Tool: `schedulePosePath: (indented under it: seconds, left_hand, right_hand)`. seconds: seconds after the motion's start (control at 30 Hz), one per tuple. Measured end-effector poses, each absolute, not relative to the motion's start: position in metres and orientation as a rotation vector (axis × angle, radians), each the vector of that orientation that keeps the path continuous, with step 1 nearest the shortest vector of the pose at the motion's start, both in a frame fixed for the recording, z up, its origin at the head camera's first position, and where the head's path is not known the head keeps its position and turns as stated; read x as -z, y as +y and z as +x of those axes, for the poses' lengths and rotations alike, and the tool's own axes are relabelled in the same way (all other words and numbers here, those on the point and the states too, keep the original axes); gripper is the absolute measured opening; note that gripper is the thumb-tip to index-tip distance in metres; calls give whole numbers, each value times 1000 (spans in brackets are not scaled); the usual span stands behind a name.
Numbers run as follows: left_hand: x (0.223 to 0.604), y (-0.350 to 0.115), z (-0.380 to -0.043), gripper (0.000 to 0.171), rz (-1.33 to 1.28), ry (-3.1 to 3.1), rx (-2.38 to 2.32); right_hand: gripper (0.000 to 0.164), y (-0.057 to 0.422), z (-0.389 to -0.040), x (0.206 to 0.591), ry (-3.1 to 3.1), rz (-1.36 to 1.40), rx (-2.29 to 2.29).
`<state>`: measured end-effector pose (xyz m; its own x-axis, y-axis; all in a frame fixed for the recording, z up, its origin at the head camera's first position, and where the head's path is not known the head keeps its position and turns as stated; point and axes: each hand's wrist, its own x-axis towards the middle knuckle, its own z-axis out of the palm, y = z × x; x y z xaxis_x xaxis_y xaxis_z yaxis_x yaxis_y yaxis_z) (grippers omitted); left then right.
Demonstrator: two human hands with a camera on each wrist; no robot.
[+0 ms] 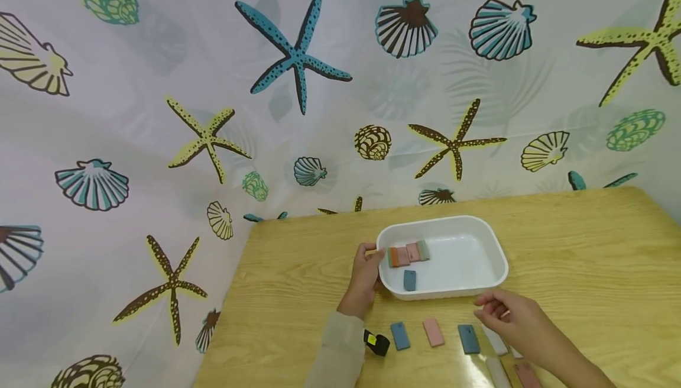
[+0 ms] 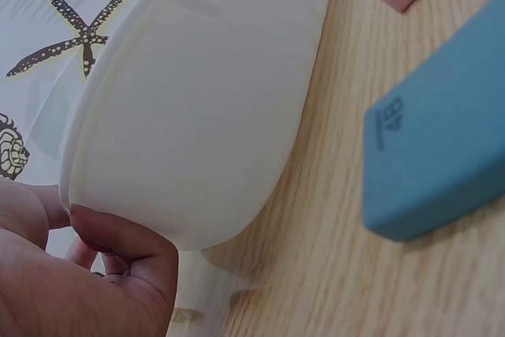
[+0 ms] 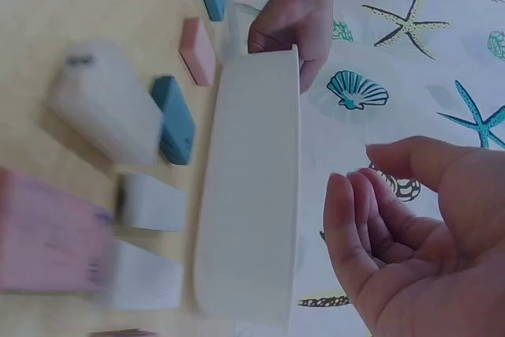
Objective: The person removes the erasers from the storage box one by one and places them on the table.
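My left hand (image 1: 364, 277) grips the left end of a white plastic tub (image 1: 460, 261), its thumb over the rim; the left wrist view shows the fingers pinching the rim. Inside the tub, a blue eraser (image 1: 409, 280) lies near a row of pink, orange and pale green erasers (image 1: 408, 254). My right hand (image 1: 516, 320) hovers near the tub's front right corner. In the right wrist view its fingers are loosely bent, with a gap to the thumb and nothing held. Before the tub lie a blue eraser (image 1: 400, 336), a pink eraser (image 1: 433, 332) and another blue eraser (image 1: 469, 339).
White erasers (image 1: 495, 339) and a pink eraser (image 1: 528, 375) lie below my right hand, partly hidden by it in the head view. A black device with a yellow mark (image 1: 376, 342) sits at my left wrist. A shell-patterned cloth (image 1: 330, 110) hangs behind the wooden table (image 1: 298, 270).
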<state>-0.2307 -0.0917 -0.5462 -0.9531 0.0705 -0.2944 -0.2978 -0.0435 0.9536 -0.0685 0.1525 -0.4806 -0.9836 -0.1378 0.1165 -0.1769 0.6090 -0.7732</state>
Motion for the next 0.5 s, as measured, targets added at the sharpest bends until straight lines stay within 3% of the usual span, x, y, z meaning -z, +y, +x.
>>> schedulePosePath:
  seconds: [0.23,0.5]
  left_hand:
    - [546,-92,-229,30,-265,1979,-2074]
    - [546,-91,-231,27,-259,1983,-2090]
  right_hand:
    - [5,139,-109,474,-2742,258,-1293]
    - [11,130,-157,488,-2794,224,-1209]
